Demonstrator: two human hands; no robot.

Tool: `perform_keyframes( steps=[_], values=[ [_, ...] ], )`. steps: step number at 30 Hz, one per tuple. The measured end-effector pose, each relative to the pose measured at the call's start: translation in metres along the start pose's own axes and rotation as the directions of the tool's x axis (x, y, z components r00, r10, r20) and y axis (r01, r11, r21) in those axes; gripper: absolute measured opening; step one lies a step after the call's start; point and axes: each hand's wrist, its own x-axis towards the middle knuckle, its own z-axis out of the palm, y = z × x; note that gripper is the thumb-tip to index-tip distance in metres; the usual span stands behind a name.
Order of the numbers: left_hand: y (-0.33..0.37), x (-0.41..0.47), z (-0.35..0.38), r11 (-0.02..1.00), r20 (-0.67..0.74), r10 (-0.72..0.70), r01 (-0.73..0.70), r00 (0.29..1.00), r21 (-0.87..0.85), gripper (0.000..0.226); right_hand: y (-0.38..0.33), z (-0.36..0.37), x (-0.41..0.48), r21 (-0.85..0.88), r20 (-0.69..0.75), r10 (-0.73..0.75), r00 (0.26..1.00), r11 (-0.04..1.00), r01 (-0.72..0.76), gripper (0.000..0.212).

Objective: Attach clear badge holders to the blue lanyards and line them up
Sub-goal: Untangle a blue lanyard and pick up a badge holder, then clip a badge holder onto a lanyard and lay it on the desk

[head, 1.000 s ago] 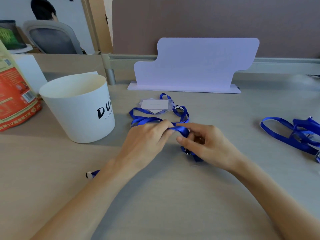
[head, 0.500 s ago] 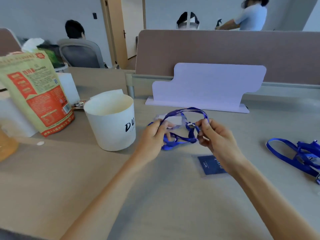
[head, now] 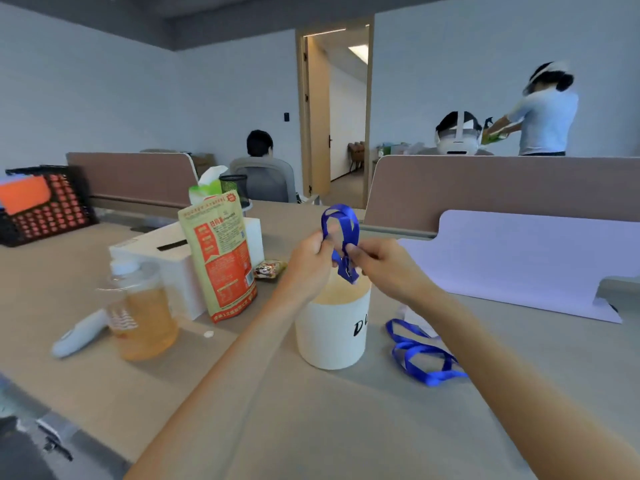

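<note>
A bunched blue lanyard point(head: 341, 230) hangs in the air above the white tub point(head: 332, 327), held between both hands. My left hand point(head: 308, 263) grips its left side and my right hand point(head: 381, 266) pinches its right side near the clip at the bottom. A second blue lanyard point(head: 420, 356) lies on the desk right of the tub, with what looks like a clear badge holder point(head: 414, 318) partly under my right forearm.
A white tub with black lettering stands mid-desk. Left of it are an orange snack pouch point(head: 221, 258), a white box point(head: 169, 258), a bottle of amber drink point(head: 142, 310) and a white remote-like object point(head: 79, 334). A lilac card stand point(head: 519, 258) sits at right.
Both hands have lifted the lanyard off the desk and up over the tub. The head camera has tilted up and turned left, so the room and the desk's left side show.
</note>
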Motion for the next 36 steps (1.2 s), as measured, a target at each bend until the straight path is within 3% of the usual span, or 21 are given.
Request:
perform_keyframes(
  steps=[4, 7, 9, 11, 14, 19, 24, 31, 36],
  values=[
    [-0.018, 0.014, -0.012, 0.959, 0.088, -0.027, 0.002, 0.996, 0.282, 0.023, 0.004, 0.017, 0.016, -0.151, 0.034, 0.049, 0.998, 0.988, -0.043, 0.036],
    [-0.028, 0.015, -0.018, 0.868, 0.164, -0.05, -0.039, 0.985, 0.494, 0.019, 0.01, 0.025, 0.019, -0.302, 0.071, 0.11, 0.991, 0.95, -0.083, 0.029],
    [-0.031, 0.014, -0.023, 0.811, 0.193, -0.073, -0.054, 0.978, 0.583, 0.036, 0.014, 0.024, 0.017, -0.425, 0.058, 0.126, 0.99, 0.901, -0.09, 0.022],
    [-0.032, 0.015, -0.028, 0.801, 0.199, -0.117, -0.026, 0.973, 0.599, 0.06, 0.018, 0.02, 0.014, -0.416, 0.024, 0.135, 0.991, 0.902, -0.113, 0.025],
    [-0.032, 0.011, -0.028, 0.853, 0.186, -0.086, -0.024, 0.979, 0.521, 0.07, 0.023, 0.011, 0.006, -0.279, -0.024, 0.126, 0.992, 0.952, -0.128, 0.025],
    [-0.001, -0.016, 0.008, 0.952, 0.17, 0.134, -0.174, 0.976, 0.25, 0.037, 0.022, -0.007, -0.032, -0.131, -0.184, 0.044, 0.982, 0.989, -0.069, 0.021],
    [0.02, -0.045, 0.07, 0.981, 0.154, 0.183, -0.19, 0.971, 0.033, 0.028, 0.042, -0.037, -0.078, -0.062, -0.364, 0.085, 0.928, 0.991, -0.115, 0.02],
    [0.02, -0.081, 0.178, 0.983, 0.331, 0.16, -0.12, 0.93, -0.137, 0.027, 0.096, -0.093, -0.156, 0.059, -0.516, 0.261, 0.816, 0.961, -0.27, 0.02],
    [0.02, -0.1, 0.236, 0.977, 0.51, 0.211, -0.165, 0.834, -0.135, 0.025, 0.133, -0.124, -0.209, 0.008, -0.548, 0.335, 0.766, 0.918, -0.396, 0.023]
  ],
)
